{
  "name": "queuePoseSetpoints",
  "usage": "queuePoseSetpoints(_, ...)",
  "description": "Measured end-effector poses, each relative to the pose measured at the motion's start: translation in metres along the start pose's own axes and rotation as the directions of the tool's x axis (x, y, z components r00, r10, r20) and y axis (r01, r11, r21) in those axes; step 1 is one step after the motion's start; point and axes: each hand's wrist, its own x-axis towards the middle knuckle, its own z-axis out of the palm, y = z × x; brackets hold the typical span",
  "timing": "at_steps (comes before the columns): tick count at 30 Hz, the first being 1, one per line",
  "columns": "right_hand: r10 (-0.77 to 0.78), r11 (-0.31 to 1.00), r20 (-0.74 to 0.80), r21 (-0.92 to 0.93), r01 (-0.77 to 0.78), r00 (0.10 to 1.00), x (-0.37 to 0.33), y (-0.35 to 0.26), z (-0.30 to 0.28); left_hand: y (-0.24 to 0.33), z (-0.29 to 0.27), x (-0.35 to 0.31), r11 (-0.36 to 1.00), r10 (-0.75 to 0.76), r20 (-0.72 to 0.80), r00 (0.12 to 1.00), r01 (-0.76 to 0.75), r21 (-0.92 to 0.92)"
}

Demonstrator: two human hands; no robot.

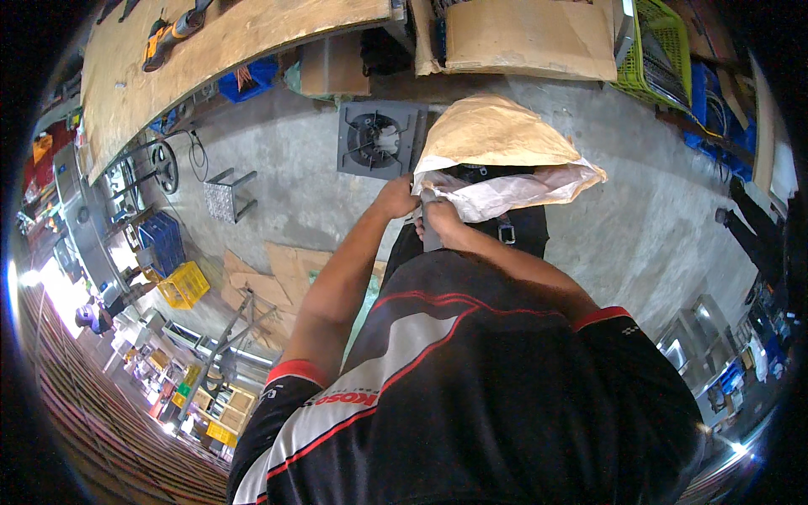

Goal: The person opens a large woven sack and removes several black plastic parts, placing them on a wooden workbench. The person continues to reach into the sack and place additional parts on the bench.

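A fisheye view looks down from the head, close above the torso (505, 370), toward left hand (397, 199) and right hand (443, 221).

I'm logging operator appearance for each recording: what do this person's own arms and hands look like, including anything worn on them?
The left hand and right hand are both ungloved. The forearms are bare below short black sleeves, which end in red bands and carry small pale markings near the edge.
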Motion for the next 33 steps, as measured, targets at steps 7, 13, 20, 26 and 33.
queuePoseSetpoints(7, -0.076, 0.994, 0.059, -0.072, 0.081, 0.995, 0.014, 0.004, -0.004, -0.007, 0.009, 0.006, 0.985, -0.035, 0.027, 0.999, 0.03, 0.17)
queuePoseSetpoints(13, -0.05, 0.999, 0.079, 0.003, 0.05, 0.996, 0.037, 0.012, -0.012, 0.007, 0.001, 0.005, 0.929, -0.084, 0.19, 0.978, 0.008, 0.371)
queuePoseSetpoints(20, -0.062, 0.995, 0.038, -0.082, 0.064, 0.997, 0.024, 0.006, -0.007, -0.002, -0.004, -0.004, 0.928, 0.053, 0.185, 0.981, -0.117, 0.354)
queuePoseSetpoints(26, -0.052, 0.998, 0.11, -0.041, 0.056, 0.993, 0.04, 0.011, -0.011, 0.002, 0.002, -0.015, 0.929, 0.109, 0.13, 0.986, -0.147, 0.339)
queuePoseSetpoints(33, -0.2, 0.976, 0.106, -0.071, 0.208, 0.974, 0.035, 0.009, -0.009, 0.002, -0.001, -0.017, 0.933, 0.148, 0.122, 0.981, -0.18, 0.312)
